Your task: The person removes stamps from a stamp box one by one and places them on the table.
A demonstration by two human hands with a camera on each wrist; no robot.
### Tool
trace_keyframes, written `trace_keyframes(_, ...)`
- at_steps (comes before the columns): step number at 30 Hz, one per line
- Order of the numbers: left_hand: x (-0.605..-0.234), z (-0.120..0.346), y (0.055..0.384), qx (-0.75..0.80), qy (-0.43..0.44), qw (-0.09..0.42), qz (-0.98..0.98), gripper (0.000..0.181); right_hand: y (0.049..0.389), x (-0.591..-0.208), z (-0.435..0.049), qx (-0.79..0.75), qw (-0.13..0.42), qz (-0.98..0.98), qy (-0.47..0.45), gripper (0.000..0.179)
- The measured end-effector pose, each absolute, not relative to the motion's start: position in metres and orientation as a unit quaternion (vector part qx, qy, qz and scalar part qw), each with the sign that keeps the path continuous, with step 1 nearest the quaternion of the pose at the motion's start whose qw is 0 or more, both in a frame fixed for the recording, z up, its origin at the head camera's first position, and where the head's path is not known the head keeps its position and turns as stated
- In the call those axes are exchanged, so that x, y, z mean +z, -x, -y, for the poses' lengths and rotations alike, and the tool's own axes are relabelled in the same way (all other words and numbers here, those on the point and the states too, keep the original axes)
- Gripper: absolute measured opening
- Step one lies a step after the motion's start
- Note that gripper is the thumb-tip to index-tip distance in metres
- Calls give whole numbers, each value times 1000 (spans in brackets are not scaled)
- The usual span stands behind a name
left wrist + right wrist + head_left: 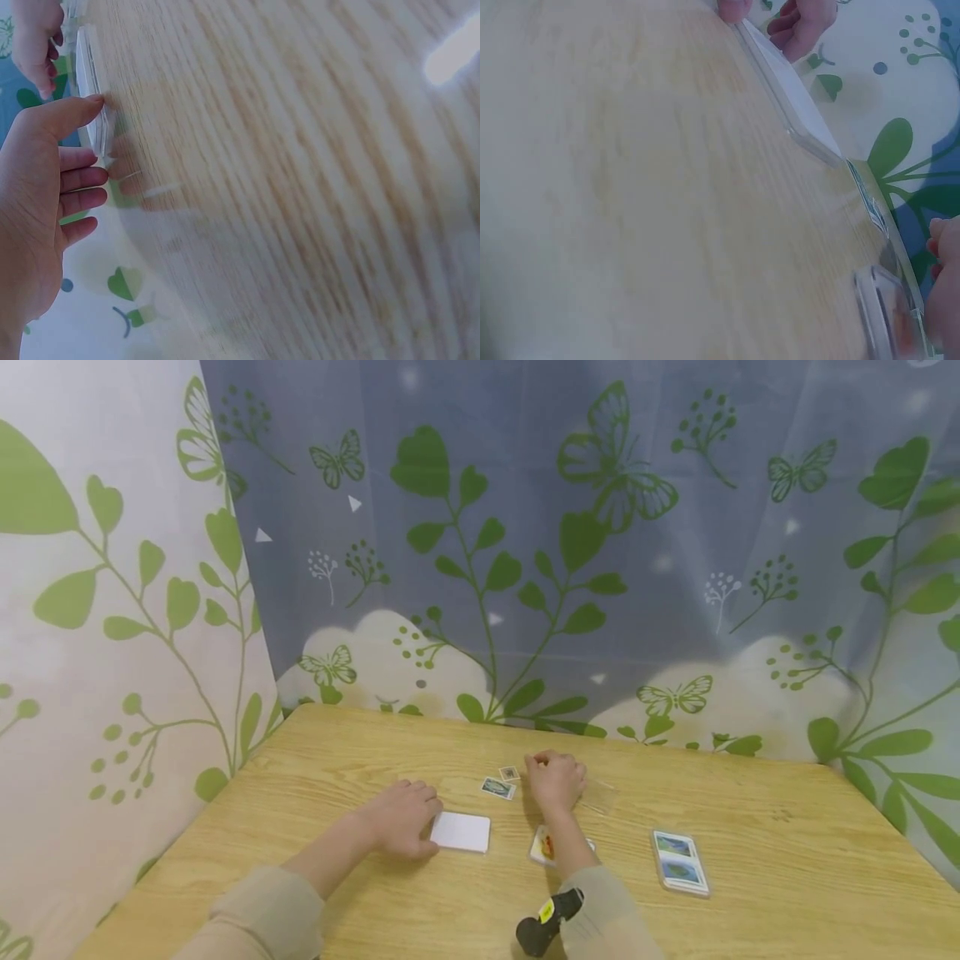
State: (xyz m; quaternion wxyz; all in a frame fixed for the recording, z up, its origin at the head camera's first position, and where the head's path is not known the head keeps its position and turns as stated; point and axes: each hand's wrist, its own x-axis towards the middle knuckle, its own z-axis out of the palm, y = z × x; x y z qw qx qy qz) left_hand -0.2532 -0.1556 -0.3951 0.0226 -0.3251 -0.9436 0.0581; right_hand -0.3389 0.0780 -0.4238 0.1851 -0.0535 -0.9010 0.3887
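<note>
My left hand [401, 818] holds the left end of a flat stack of white cards [461, 832], thumb on the near edge and fingers at the far side. In the left wrist view the thumb touches the stack's side [88, 82]. My right hand [555, 781] is bent over the table, thumb and index finger close together; whether they pinch anything is hidden. Left of it lie two small picture cards, a larger one [498, 787] and a smaller one [510, 773]. Under the right forearm, partly covered, lies a clear case with an orange-red picture [546, 846].
A transparent plastic piece [597, 795] lies just right of the right hand. Farther right is a clear case with two blue-green pictures [680, 862]. The wooden table [405, 910] meets a leaf-printed curtain [525, 635] at the back.
</note>
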Motion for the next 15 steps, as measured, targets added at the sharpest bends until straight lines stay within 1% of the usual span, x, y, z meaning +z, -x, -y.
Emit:
trace_keyframes(8, -394, 155, 252, 59, 323, 24, 944, 52, 339, -416, -85, 426, 176, 886, 47, 26)
trace_keyframes(15, -393, 155, 251, 55, 325, 25, 944, 52, 342, -409, -97, 457, 181, 870, 37, 26)
